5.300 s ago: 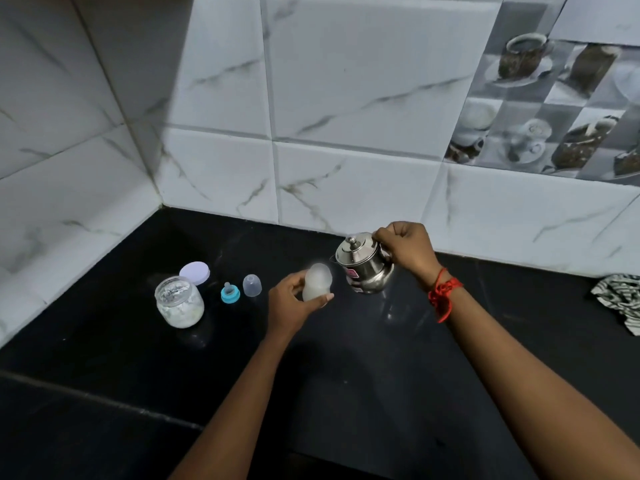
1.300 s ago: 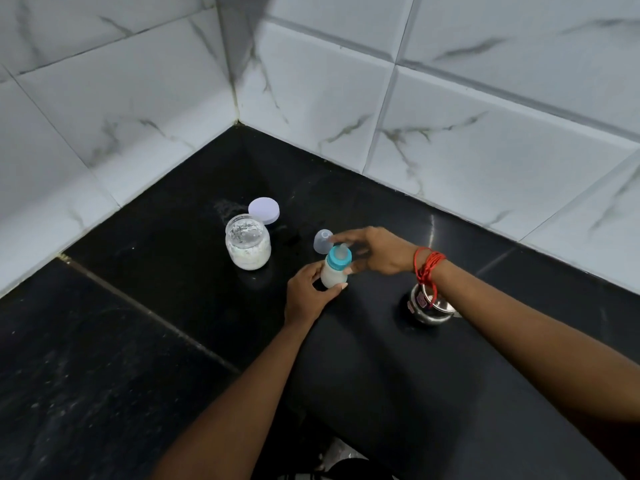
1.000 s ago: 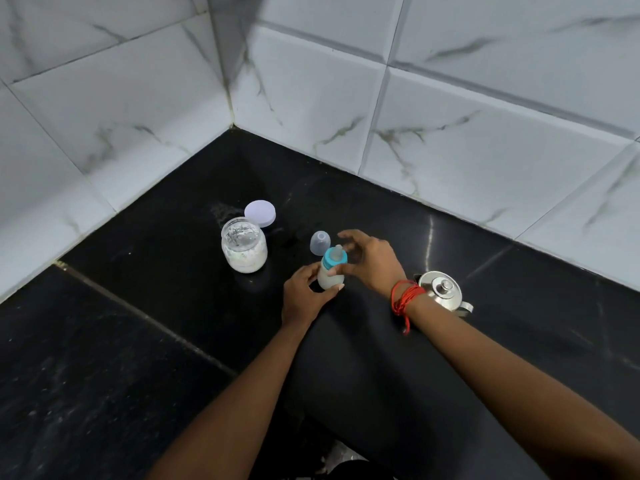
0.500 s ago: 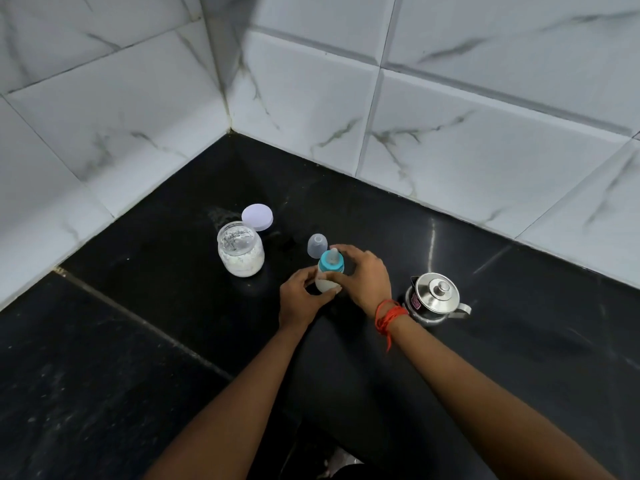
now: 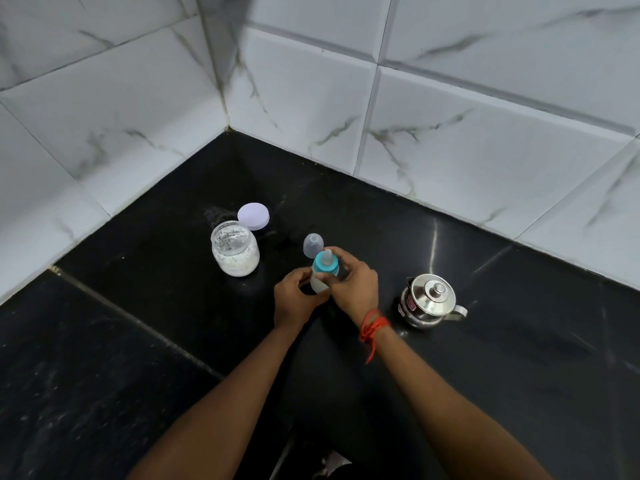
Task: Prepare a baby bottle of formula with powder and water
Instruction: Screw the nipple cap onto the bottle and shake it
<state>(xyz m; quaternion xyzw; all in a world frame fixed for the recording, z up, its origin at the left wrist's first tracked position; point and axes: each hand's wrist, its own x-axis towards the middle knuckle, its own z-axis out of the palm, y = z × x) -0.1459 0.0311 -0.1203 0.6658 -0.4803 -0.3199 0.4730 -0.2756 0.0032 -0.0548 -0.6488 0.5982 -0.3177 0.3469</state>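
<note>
While the person is standing over the black counter [image 5: 485, 375], both hands are working on the baby bottle [image 5: 320, 284], which is sitting upright on the stone near the middle of the worktop. The left hand [image 5: 294, 299] is curling around the milky lower body, steadying it, and the right hand [image 5: 356, 285] is closing its fingers around the teal collar [image 5: 326, 266] with the nipple poking up out of it, so this is looking like the screwing-on step. Whether the threads are seating properly is impossible to tell from here.

Just beyond the bottle, the clear dome cap [image 5: 313, 244] is waiting, almost touching the right fingertips. Off to the left, the powder jar [image 5: 235, 252] is standing open, with its pale lilac lid [image 5: 253, 216] lying behind it. On the right, the steel kettle [image 5: 427, 303] is sitting lidded, near the right wrist with its red thread [image 5: 372, 323].

From here, 2 things are worrying me. If the collar is going on crooked, shaking will likely be sending formula out at the rim. If the right elbow is swinging back carelessly, the kettle could be getting knocked and spilling water. The open jar is also inviting a spill should the left forearm drift that way.
</note>
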